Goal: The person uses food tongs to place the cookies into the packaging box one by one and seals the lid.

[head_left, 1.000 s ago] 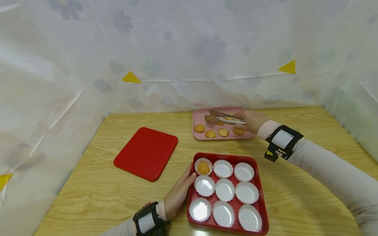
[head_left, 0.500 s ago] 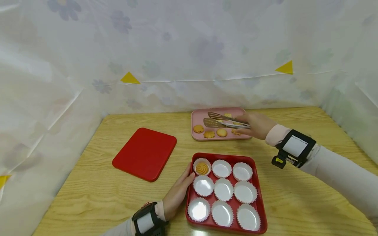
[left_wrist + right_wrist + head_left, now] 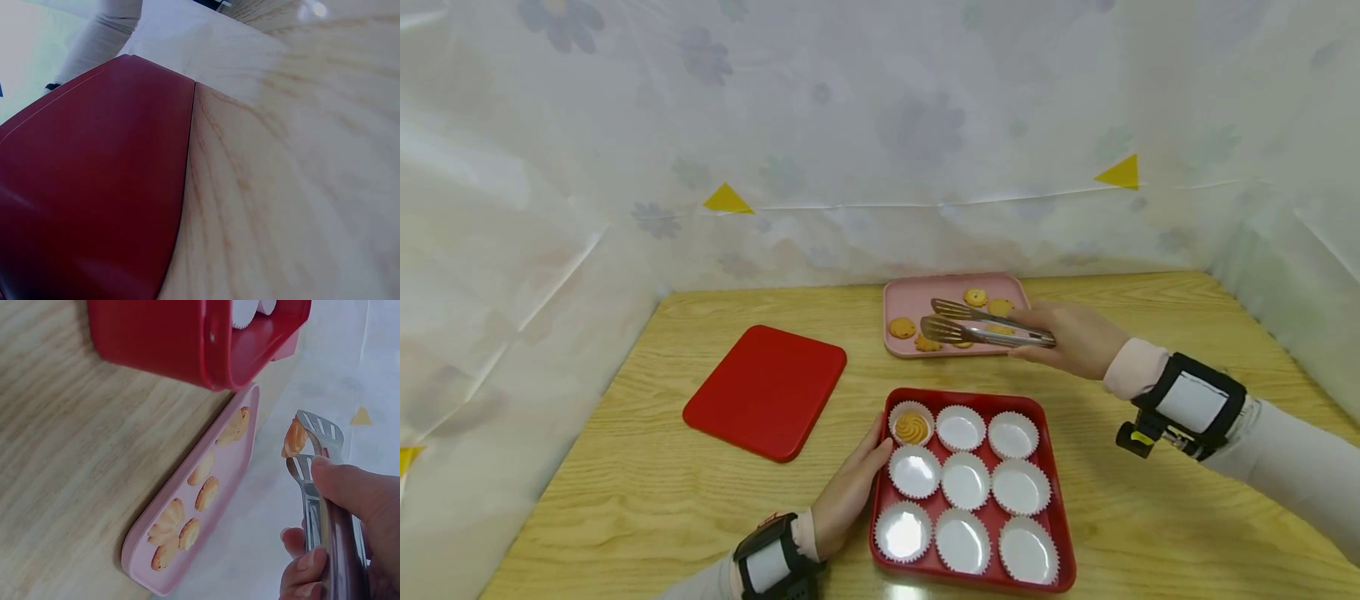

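In my right hand (image 3: 1071, 337) I grip metal tongs (image 3: 992, 332) with slotted ends. The right wrist view shows a ridged golden cookie (image 3: 295, 437) pinched between the tongs' tips. In the head view the tongs overlap a pink tray (image 3: 917, 289) bearing several cookies (image 3: 902, 327). My left hand (image 3: 846, 500) rests against the left wall of a red square box (image 3: 1058, 492), fingers stretched along it. White paper cups (image 3: 966, 481) stand in rows inside the box. A swirled cookie (image 3: 912, 428) sits in the far-left cup; the other cups hold nothing.
A red square lid (image 3: 767, 392) lies flat on the wooden table (image 3: 647, 467), left of the box. The pink tray stands at the back, near a pale flowered sheet (image 3: 850, 242) that forms the backdrop. Yellow triangles (image 3: 728, 199) mark the sheet.
My right hand and the tongs have drawn back from the pink tray, rightward and toward me, uncovering cookies at its back. My left hand stays at the box.
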The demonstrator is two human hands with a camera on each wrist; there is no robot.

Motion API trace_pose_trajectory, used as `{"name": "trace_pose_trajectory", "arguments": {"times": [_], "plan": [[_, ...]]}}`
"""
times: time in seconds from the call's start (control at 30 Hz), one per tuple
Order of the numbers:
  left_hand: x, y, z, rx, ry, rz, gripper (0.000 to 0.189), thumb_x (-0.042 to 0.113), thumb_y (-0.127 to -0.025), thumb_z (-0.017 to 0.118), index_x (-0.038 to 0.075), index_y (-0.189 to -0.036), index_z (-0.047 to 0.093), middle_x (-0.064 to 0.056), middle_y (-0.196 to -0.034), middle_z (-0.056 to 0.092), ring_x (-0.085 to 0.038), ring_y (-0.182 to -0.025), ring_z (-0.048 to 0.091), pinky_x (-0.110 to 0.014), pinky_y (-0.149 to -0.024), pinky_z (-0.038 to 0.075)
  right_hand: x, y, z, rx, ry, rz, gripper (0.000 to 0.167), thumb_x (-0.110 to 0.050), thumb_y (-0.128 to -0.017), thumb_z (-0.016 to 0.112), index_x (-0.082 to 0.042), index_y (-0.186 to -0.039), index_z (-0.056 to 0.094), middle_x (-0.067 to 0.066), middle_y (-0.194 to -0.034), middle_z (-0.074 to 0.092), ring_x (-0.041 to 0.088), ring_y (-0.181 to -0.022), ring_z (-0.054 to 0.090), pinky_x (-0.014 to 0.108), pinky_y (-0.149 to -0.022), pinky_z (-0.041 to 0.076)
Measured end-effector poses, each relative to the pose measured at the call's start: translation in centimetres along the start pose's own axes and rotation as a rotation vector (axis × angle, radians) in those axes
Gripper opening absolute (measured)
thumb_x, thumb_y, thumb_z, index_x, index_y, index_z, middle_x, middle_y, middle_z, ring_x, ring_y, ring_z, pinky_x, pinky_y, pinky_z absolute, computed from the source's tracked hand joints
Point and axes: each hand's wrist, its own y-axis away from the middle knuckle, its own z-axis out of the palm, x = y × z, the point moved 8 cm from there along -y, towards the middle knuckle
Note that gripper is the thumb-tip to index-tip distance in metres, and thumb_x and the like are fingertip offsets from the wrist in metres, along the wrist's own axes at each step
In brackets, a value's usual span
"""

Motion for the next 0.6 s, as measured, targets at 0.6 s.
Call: {"name": "trace_pose_trajectory", "arguments": {"times": [0.6], "plan": [[0.2,-0.1,0.0,-0.007,-0.003,0.015,0.064,0.038,-0.103,0.04,0.014,-0.157,0.013,-0.011,-0.163,0.008,-0.033,-0.149,0.0,-0.06,-0.116,0.001,-1.4,4.2,-0.6,-0.009,-0.066,-0.018,0.049,-0.027,-0.082,0.078,-0.005,-0.124,0.064,-0.007,-0.079,0.05,0.005,-0.064,0.042,0.022,-0.054,0.037]]}}
